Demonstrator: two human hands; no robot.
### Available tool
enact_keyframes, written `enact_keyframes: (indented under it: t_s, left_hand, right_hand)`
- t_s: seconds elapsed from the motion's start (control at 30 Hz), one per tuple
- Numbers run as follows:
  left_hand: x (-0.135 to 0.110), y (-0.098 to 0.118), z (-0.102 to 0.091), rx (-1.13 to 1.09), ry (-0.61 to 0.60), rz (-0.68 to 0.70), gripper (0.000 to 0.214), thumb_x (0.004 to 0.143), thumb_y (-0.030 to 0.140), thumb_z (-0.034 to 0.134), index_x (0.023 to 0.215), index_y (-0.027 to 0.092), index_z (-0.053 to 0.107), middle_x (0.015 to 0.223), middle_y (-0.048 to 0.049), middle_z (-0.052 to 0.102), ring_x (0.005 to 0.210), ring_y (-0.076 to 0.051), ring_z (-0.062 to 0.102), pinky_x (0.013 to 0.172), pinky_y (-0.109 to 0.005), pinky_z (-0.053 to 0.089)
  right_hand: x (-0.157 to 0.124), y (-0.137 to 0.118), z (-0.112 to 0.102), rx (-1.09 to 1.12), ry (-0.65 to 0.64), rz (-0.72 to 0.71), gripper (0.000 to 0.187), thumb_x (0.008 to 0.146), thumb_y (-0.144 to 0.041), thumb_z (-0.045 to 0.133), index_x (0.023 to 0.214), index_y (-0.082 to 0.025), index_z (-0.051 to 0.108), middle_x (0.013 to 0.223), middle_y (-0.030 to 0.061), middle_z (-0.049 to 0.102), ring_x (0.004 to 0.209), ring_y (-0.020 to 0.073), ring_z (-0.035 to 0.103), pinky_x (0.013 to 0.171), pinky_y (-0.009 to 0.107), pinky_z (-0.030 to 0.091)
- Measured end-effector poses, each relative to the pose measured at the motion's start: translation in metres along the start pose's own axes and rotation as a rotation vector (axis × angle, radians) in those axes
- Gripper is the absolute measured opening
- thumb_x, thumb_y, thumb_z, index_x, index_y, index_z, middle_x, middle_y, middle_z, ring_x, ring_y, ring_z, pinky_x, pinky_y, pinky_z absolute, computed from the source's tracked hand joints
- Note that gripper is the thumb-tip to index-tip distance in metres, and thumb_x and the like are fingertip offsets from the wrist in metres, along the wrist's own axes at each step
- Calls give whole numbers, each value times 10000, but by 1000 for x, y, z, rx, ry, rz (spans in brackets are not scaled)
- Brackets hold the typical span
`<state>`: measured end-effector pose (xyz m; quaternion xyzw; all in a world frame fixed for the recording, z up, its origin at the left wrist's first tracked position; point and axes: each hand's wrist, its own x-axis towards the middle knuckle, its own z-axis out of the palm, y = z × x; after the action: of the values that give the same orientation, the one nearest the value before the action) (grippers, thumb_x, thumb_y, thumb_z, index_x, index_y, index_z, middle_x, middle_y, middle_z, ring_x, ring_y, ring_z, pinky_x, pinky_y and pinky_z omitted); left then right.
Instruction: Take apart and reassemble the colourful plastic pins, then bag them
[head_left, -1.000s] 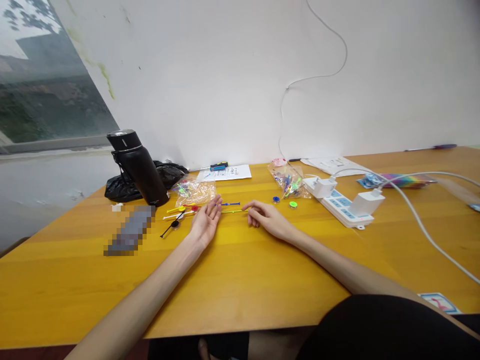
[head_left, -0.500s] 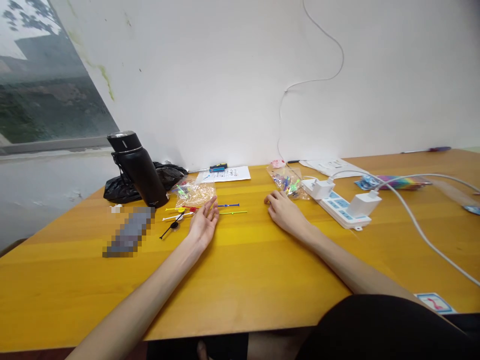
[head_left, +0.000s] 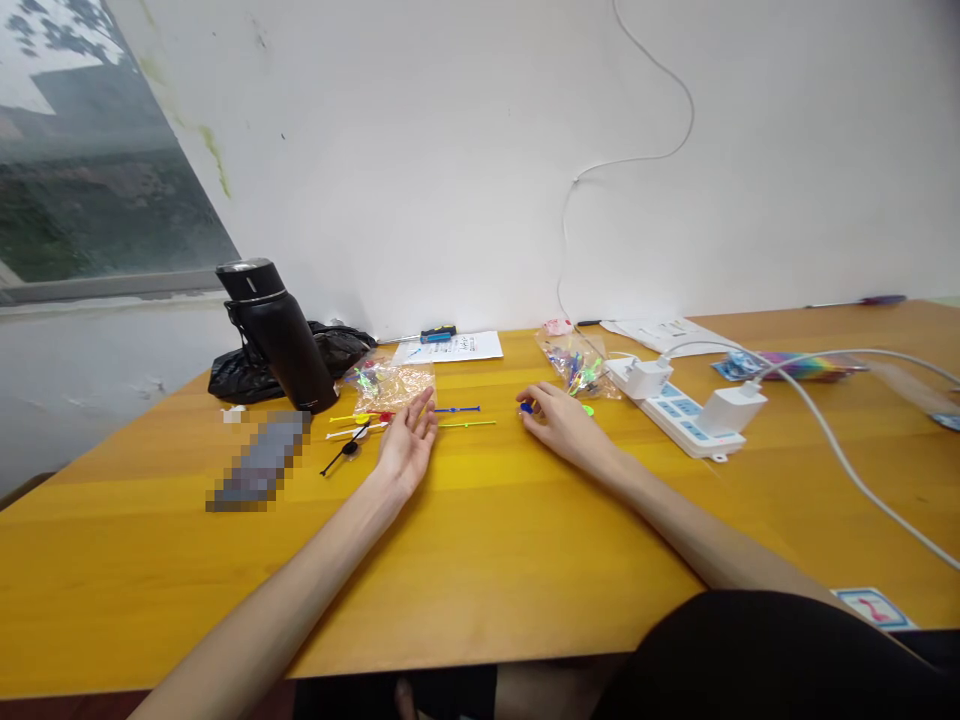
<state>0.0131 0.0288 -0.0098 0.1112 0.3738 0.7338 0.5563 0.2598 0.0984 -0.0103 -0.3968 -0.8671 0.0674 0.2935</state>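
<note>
The yellow wooden surface (head_left: 480, 540) stood against a white wall (head_left: 450, 150). Toward its far edge the left grip (head_left: 409, 445) lay spread, palm up, fingertips just beside a yellow-green stick (head_left: 466, 424) and a blue stick (head_left: 457, 409). The right grip (head_left: 562, 425) pinched a small blue disc (head_left: 527, 407) near the middle of the far half, a green disc (head_left: 586, 410) just beside it.

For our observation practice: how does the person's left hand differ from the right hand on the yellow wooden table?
The left hand lies open, palm turned up, fingers straight; the right hand is palm down, fingers curled. The left hand holds nothing; the right hand pinches a small blue round piece. Both rest on the yellow wooden table.
</note>
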Motion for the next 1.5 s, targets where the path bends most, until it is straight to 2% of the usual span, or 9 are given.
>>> enact_keyframes:
  t_s: [0.2, 0.3, 0.4, 0.53, 0.7, 0.87, 1.1, 1.27, 1.5]
  left_hand:
    - [-5, 3, 7, -69, 48, -36, 311, 1027, 165, 390, 1114, 165, 690, 1129, -70, 734, 767, -76, 639, 722, -170, 544]
    - [-8, 2, 10, -32, 6, -58, 278, 1005, 182, 420, 1034, 152, 695, 929, -57, 706, 705, -83, 611, 693, -182, 538]
    - [-12, -2, 13, 175, -123, 16, 187, 958, 197, 525, 917, 156, 703, 852, -35, 672, 700, -87, 596, 665, -179, 508]
    - [-21, -12, 14, 563, -385, 207, 84, 842, 172, 723, 920, 198, 735, 1070, -42, 700, 912, -143, 641, 752, -209, 521]
    - [-26, -20, 9, 716, -633, 171, 240, 835, 248, 788, 1061, 214, 716, 1149, -80, 713, 961, -184, 691, 857, -260, 525]
    - [-19, -17, 5, 765, -642, 176, 241, 822, 264, 805, 1039, 200, 721, 1117, -91, 733, 932, -193, 711, 863, -270, 519]
    - [-9, -10, 3, 915, -617, 425, 144, 859, 253, 763, 998, 222, 743, 1057, -73, 738, 967, -186, 674, 908, -256, 488]
    - [-3, -6, -1, 957, -590, 549, 114, 884, 232, 730, 998, 234, 735, 1069, -76, 723, 1078, -209, 650, 1038, -294, 447]
    - [3, -5, -5, 1089, -611, 570, 96, 908, 267, 698, 997, 231, 708, 1050, -77, 730, 1012, -218, 677, 965, -301, 491]
  right_hand:
    - [1, -11, 1, 258, -6, -2, 120, 941, -242, 607, 1044, -192, 641, 1040, 85, 677, 827, 192, 672, 815, 362, 551]
    - [0, -16, 3, 406, -11, -42, 125, 937, -278, 627, 1038, -203, 631, 1032, 76, 681, 838, 186, 669, 828, 367, 564]
    - [-1, -23, 5, 572, -31, -37, 159, 929, -320, 652, 1031, -210, 599, 1009, 61, 685, 852, 180, 675, 834, 359, 576]
    - [-3, -32, 4, 699, -58, -67, 179, 933, -367, 660, 999, -208, 608, 1005, 58, 679, 917, 188, 672, 907, 379, 573]
    - [-4, -35, 2, 728, -89, -105, 203, 932, -410, 672, 962, -213, 634, 999, 62, 673, 945, 205, 670, 921, 397, 579]
    - [-4, -36, 2, 700, -99, -123, 171, 940, -389, 656, 967, -220, 656, 1027, 61, 670, 946, 205, 670, 901, 378, 576]
    - [-3, -28, 4, 494, -80, -70, 150, 1002, -287, 534, 1048, -219, 659, 1080, 77, 670, 949, 209, 656, 892, 381, 540]
    - [-5, -18, 12, 341, -104, -109, 211, 1015, -266, 512, 1171, -224, 647, 1196, 100, 655, 1147, 254, 604, 1050, 453, 477]
    - [-6, -15, 16, 292, -130, -157, 259, 1030, -272, 502, 1248, -205, 625, 1270, 114, 637, 1233, 259, 564, 1124, 473, 434]
